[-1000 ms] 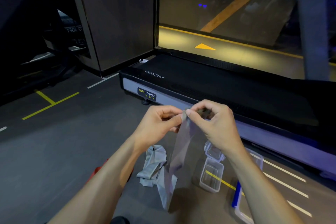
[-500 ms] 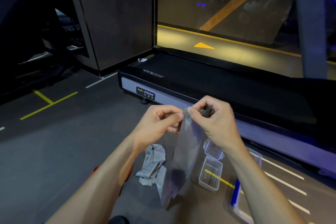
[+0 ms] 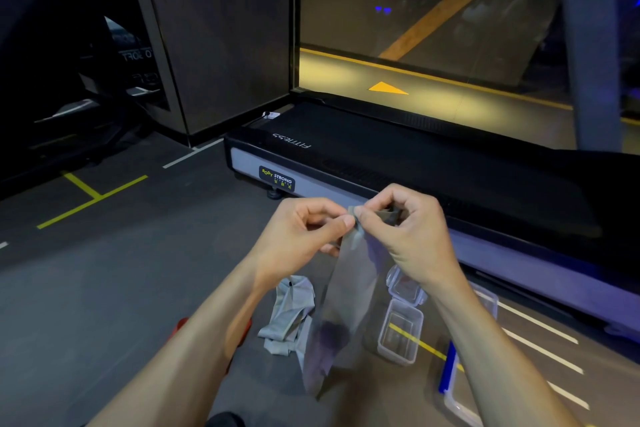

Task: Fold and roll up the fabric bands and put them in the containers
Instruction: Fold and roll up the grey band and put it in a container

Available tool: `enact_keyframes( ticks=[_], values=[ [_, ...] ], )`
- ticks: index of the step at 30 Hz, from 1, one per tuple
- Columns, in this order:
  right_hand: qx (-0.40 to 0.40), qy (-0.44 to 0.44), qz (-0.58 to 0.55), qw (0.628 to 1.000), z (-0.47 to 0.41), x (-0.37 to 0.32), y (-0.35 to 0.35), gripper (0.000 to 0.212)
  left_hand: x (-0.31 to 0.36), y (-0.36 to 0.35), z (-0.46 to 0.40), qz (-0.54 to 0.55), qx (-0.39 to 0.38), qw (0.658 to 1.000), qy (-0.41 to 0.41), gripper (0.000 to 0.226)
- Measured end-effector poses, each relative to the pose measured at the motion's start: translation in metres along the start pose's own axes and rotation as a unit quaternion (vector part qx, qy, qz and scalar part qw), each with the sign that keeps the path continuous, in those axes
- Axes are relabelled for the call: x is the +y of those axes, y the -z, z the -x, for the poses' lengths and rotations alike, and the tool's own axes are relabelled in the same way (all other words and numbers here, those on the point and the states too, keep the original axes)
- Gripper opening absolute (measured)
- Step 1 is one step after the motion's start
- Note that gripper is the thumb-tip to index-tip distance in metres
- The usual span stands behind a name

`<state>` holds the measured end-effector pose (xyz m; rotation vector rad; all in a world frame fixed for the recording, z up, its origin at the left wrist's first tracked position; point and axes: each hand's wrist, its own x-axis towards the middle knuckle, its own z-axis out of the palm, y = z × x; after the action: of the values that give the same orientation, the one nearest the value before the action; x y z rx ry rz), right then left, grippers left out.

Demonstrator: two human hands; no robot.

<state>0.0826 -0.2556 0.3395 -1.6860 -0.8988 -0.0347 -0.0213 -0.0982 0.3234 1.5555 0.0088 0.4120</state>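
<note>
Two hands, left hand (image 3: pixel 298 236) and right hand (image 3: pixel 412 236), pinch apparently grey fabric band (image 3: pixel 346 291).

Dim interior scene. The brightest area is a warm yellow strip of lit floor (image 3: pixel 433 94) behind the glass panel (image 3: pixel 415 10); a faint blue-violet cast falls on the treadmill side rail (image 3: pixel 519 253). The upper left corner is nearly black. Wide-angle distortion bends straight lines near the edges. The hanging fabric band (image 3: pixel 346 305) appears soft and slightly blurred.
</note>
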Motion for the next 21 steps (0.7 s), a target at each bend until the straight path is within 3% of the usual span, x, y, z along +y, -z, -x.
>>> enact_keyframes(
  ticks=[11,17,21],
  values=[
    [-0.008,-0.006,-0.006,1.000,0.000,-0.002,0.002,0.015,-0.005,0.002,-0.002,-0.012,0.026,1.000,-0.002,0.012],
    [-0.017,-0.050,-0.096,0.994,-0.003,-0.001,0.009,0.013,-0.004,0.006,-0.004,-0.068,0.070,0.995,-0.030,0.008],
    [-0.014,-0.053,-0.099,0.994,-0.003,-0.001,0.013,0.020,-0.007,0.006,-0.005,-0.101,0.074,0.990,-0.059,0.007]
  ],
)
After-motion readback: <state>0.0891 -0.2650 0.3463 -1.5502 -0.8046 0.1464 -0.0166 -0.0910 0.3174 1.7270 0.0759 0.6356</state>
